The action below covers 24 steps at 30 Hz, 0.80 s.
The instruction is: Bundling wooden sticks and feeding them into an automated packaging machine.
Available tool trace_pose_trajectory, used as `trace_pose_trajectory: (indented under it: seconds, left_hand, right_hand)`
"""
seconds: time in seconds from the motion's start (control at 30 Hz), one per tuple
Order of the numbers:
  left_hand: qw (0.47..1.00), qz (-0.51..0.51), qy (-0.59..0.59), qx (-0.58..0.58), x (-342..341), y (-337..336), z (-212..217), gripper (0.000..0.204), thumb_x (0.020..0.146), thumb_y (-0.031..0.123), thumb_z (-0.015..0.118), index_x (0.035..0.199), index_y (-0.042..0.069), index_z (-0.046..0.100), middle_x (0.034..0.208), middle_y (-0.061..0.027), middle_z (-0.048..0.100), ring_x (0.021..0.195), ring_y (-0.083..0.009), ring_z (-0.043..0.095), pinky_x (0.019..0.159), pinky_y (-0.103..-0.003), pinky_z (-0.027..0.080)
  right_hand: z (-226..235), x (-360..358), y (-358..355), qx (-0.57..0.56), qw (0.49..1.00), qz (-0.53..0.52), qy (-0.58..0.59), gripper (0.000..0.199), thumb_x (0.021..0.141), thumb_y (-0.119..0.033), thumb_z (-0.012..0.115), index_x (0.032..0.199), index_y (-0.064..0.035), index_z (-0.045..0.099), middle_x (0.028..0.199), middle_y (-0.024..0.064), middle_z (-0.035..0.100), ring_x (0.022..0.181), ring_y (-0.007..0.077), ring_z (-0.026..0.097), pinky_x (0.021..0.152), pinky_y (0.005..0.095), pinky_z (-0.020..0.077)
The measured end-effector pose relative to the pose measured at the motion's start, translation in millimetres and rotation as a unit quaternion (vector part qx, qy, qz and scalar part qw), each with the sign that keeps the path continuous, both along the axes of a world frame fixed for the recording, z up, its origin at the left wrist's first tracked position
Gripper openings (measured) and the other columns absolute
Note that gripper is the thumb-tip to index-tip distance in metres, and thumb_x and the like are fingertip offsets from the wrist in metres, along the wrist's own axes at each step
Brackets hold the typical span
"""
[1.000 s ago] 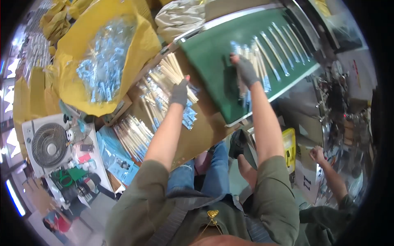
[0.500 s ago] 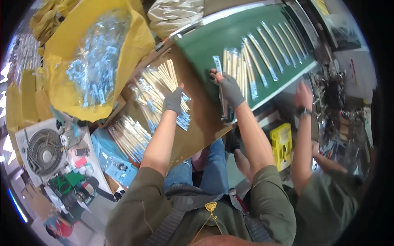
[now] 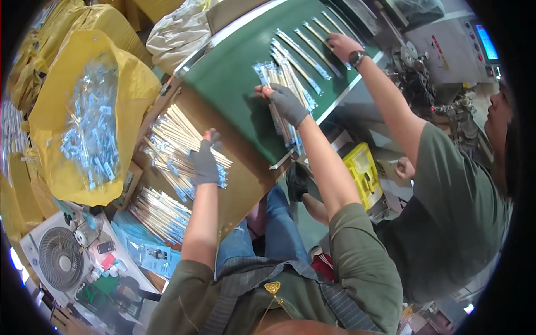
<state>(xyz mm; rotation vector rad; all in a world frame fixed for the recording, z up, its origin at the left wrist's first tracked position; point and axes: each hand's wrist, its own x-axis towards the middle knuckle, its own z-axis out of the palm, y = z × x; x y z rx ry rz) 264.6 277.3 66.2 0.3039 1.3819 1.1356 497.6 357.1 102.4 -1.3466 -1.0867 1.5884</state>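
My left hand (image 3: 205, 162), in a grey fingerless glove, is at the right side of a pile of wrapped chopsticks (image 3: 176, 131) on a brown board. Its thumb and forefinger are apart, with nothing seen between them. My right hand (image 3: 286, 105), gloved likewise, curls over a bunch of wrapped chopsticks (image 3: 277, 125) at the near edge of the green conveyor belt (image 3: 229, 72). Clear wrappers with blue ends cover these sticks. The palm hides part of the bunch. More wrapped chopsticks (image 3: 301, 53) lie spaced out farther along the belt.
A co-worker's hand (image 3: 343, 47) reaches onto the belt from the right. At left stand a yellow sack (image 3: 42, 123) of wrapped packs and a fan (image 3: 61, 258). Another chopstick stack (image 3: 159, 215) lies by my left forearm. A yellow case (image 3: 363, 173) is below the belt.
The view has shifted to the right. My left hand's fingers have spread beside the pile. My right hand now covers a bunch at the belt's edge. The co-worker's hand has moved onto the belt.
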Motion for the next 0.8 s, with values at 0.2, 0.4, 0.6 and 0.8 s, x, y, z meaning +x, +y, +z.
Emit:
trace_pose_trajectory:
  seconds: [0.2,0.4,0.6,0.8]
  left_hand:
    - [0.995,-0.095,0.015,-0.004,90.1,9.2,36.8,0.043,0.078,0.025,0.066,0.105,-0.006,0.056,0.086,-0.0081,0.061,0.077,-0.0171,0.058,0.065,-0.031,0.047]
    - [0.997,-0.068,0.006,-0.023,165.2,42.3,38.8,0.043,0.075,0.031,0.067,0.094,-0.007,0.059,0.081,-0.0114,0.061,0.069,-0.0170,0.055,0.061,-0.031,0.045]
    - [0.983,-0.129,-0.105,0.078,157.3,11.5,96.5,0.035,0.085,0.018,0.057,0.110,-0.005,0.051,0.097,-0.0111,0.059,0.078,-0.0158,0.058,0.071,-0.028,0.048]
    - [0.974,-0.205,-0.082,0.048,117.1,-25.0,91.6,0.012,0.079,0.012,0.063,0.081,0.005,0.053,0.077,-0.0078,0.061,0.053,-0.0096,0.050,0.046,-0.022,0.041]
  right_hand:
    - [77.5,-6.3,-58.8,-0.002,0.998,-0.055,0.027,0.028,0.091,-0.026,0.043,0.088,-0.0007,0.054,0.090,0.0088,0.060,0.083,0.0140,0.057,0.077,0.0283,0.0450]
    - [101.5,25.2,-108.0,-0.092,0.972,-0.195,0.092,0.029,0.093,-0.024,0.043,0.099,0.0028,0.051,0.082,0.0127,0.062,0.078,0.0186,0.061,0.073,0.0288,0.0483]
    - [89.2,46.1,-82.2,0.030,0.960,-0.256,0.104,0.025,0.093,-0.022,0.042,0.100,0.0012,0.049,0.093,0.0151,0.062,0.088,0.0187,0.059,0.080,0.0290,0.0457]
    - [58.8,16.1,-55.8,0.027,0.954,-0.266,0.132,0.029,0.092,-0.024,0.041,0.091,0.0022,0.053,0.089,0.0139,0.063,0.086,0.0177,0.059,0.080,0.0281,0.0453]
